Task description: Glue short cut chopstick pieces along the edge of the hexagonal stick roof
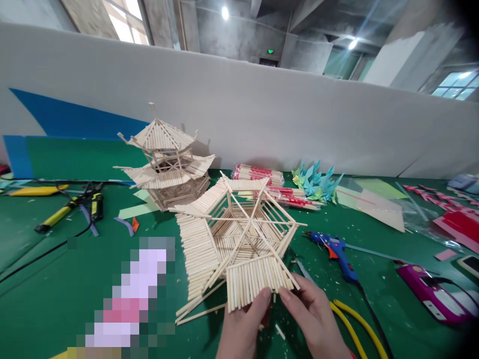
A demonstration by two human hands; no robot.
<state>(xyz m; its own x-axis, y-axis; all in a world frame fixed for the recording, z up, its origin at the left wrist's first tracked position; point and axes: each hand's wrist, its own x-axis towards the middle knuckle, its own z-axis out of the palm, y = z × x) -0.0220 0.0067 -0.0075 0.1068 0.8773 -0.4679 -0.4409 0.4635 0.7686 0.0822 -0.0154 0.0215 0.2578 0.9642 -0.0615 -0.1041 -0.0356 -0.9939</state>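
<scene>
A partly roofed pavilion model (249, 239) of thin wooden sticks sits before me, its open frame crossed by long sticks. My left hand (245, 324) is closed on the near roof panel (254, 281), thumb on the lower edge and the other fingers hidden beneath. At the right end of that panel, my right hand (312, 311) pinches the edge; its fingertips are partly hidden. Loose sticks (202, 304) lie under the model's left corner. Behind it to the left stands a two-tiered stick pavilion (164, 159) with a pointed top.
A blue glue gun (337, 252) lies right of the model, near yellow-handled pliers (355, 324) and a purple device (430, 294). Red-banded stick bundles (258, 174) and teal folded paper (318, 182) are behind. Cutters (97, 202) lie left. A white partition (254, 109) borders the green table (149, 224).
</scene>
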